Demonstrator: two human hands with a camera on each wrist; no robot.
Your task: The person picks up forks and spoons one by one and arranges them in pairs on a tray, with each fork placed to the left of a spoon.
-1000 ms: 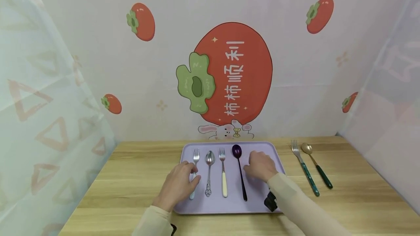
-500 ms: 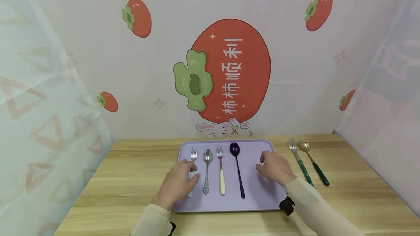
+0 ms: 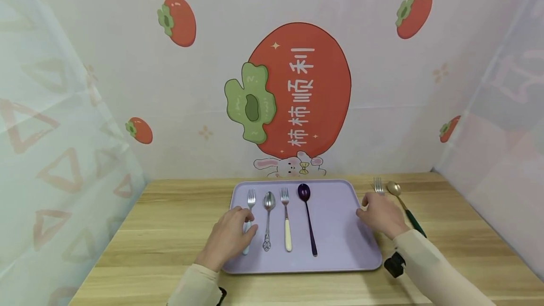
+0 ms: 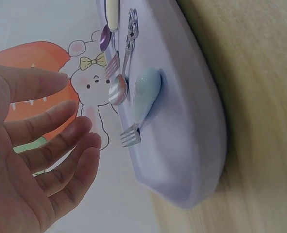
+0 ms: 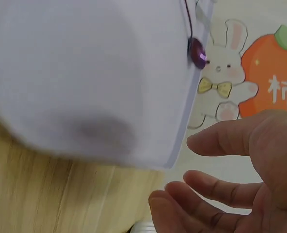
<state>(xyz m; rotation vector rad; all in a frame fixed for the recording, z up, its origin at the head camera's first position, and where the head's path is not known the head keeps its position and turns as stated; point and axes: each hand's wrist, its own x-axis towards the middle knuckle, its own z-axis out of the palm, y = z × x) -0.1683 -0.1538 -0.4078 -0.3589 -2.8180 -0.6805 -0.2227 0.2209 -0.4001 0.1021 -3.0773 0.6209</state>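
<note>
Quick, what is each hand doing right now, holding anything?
Left hand: open, holding nothing, over the pale-blue-handled fork on the lilac plastic tray.
Right hand: open, empty, above the green-handled fork.

Pretty bright, even, soft light from overhead with only faint shadows under the hands, head view sharp but bowed at the edges, and both wrist views are soft, with the right one smeared by blur.
</note>
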